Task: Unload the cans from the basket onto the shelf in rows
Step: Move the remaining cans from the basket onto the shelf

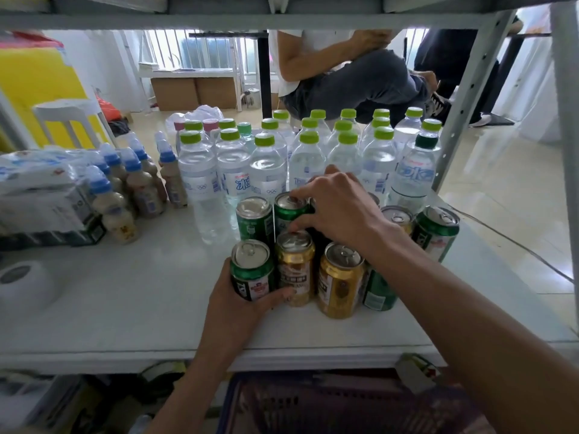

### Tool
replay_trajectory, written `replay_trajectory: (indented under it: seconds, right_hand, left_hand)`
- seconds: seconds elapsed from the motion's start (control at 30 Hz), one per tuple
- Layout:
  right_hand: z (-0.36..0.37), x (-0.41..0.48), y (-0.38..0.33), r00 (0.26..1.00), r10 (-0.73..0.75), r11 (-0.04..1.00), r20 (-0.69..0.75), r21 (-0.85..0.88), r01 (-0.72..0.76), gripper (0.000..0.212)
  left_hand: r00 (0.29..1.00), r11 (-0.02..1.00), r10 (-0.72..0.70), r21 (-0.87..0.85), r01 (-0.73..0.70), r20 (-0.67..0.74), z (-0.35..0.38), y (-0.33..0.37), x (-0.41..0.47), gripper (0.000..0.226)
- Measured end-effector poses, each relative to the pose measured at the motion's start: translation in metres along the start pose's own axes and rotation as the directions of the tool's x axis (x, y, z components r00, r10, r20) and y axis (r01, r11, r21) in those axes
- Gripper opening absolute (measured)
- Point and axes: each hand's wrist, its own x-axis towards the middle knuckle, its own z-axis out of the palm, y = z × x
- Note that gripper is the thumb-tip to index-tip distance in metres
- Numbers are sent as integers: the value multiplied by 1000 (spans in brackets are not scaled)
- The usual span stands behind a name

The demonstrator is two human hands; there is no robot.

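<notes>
Upright green aluminium can with a red-and-white label, standing at the front-left corner of the cluster of green and gold drink cans on the white shelf board. We see the left hand wrapped around its lower body, thumb on the left wall and fingers curled across the front, clamped on the can; its long axis is vertical and its base appears to rest on the board. Just beside it on the right stands a gold can with a pull-tab lid, the two nearly touching. The right hand reaches over the cluster, fingertips spread on the lids of the rear green can and the gold one; whether it grips either we cannot tell. We judge the left hand nearer the placing step. Behind stand clear water bottles with green caps; below, the dark plastic basket lies blurred
</notes>
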Motion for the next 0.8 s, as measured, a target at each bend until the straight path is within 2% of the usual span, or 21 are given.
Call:
replay_trajectory:
  seconds: [0.17, 0.3, 0.4, 0.6, 0.7, 0.73, 0.8]
  right_hand:
    - [2, 1, 2, 997, 68, 998, -24, 17, -68, 61]
    - [2, 2, -10, 998, 0, 998, -68, 60, 4, 60]
    - [10, 5, -29, 997, -41, 996, -67, 75, 46, 70]
    - [26, 10, -44, 990, -14, 999, -139, -32, 9, 64]
    - [15, -8, -47, 989, -18, 998, -148, 50, 25, 67]
    - [9, -21, -47, 985, -3, 996, -171, 91, 18, 63]
    - [1, -58, -42, 962, 84, 982, -258, 185, -36, 42]
  left_hand:
    - [1000, 1000, 8, 11, -8, 16, 0, -1, 0, 89]
    - [1000, 1000, 11, 14, -11, 13, 2, 2, -1, 83]
    - [1000, 999, 9, 36, -9, 4, 3, 2, 1, 86]
    - [1000, 998, 6, 62, -6, 8, 1, -3, 6, 82]
    - [1000, 997, -2, 77, 1, 2, 0, -5, 7, 78]
    - [1000, 996, -3, 85, 2, 4, -1, -6, 7, 78]
    - [1000, 996, 2, 92, -3, 6, -2, -6, 7, 81]
